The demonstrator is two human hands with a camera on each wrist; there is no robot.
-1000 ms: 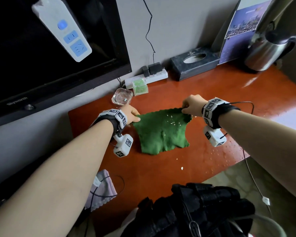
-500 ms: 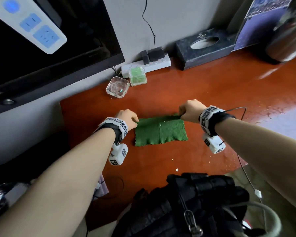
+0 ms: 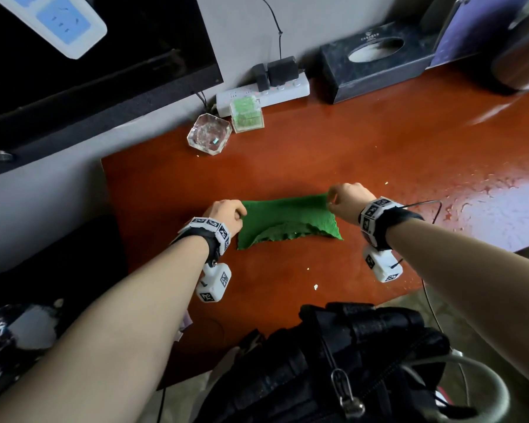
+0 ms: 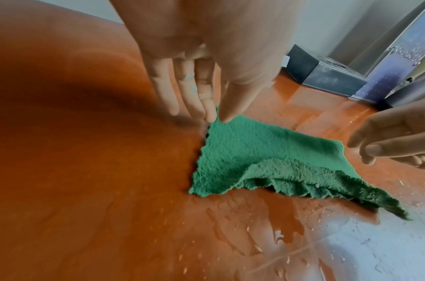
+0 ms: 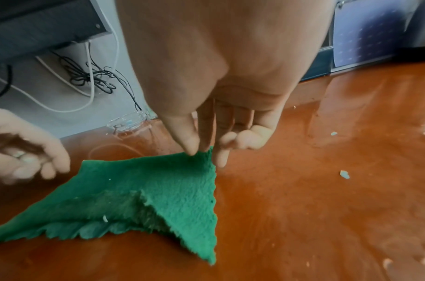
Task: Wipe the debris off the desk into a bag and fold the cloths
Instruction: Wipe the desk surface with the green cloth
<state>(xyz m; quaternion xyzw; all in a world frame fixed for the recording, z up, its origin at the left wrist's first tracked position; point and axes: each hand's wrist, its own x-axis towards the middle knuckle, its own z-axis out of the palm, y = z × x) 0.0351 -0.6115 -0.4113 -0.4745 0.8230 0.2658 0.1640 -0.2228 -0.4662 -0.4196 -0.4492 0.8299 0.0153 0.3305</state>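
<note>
Head view first, nearest to us: a black strapped bag (image 3: 342, 361) sits at the near edge of the glossy reddish-brown wooden desk (image 3: 379, 154), and a few pale crumbs (image 3: 315, 287) lie on the wood just beyond it. Past those, mid-desk, we have the fuzzy green cloth (image 3: 284, 219), and here is the change: a second ago it lay open and square, now it is doubled over into a narrow strip, the top layer's ragged edge arching short of the lower one.

Our left hand (image 3: 226, 213) pinches the far-left corner between thumb and fingertips (image 4: 208, 112), the other fingers straight beside them. Our right hand (image 3: 347, 199) pinches the far-right corner, thumb against forefinger, the outer fingers curled loosely.

So the first fold looks made, if uneven; we judge squaring the edges or a second fold comes next. Crumbs on the desk and specks on the cloth suggest the wiping is not quite finished.

Farthest off, by the wall: a clear glass ashtray (image 3: 209, 134), a white power strip (image 3: 266, 93) and a dark tissue box (image 3: 373, 61).
</note>
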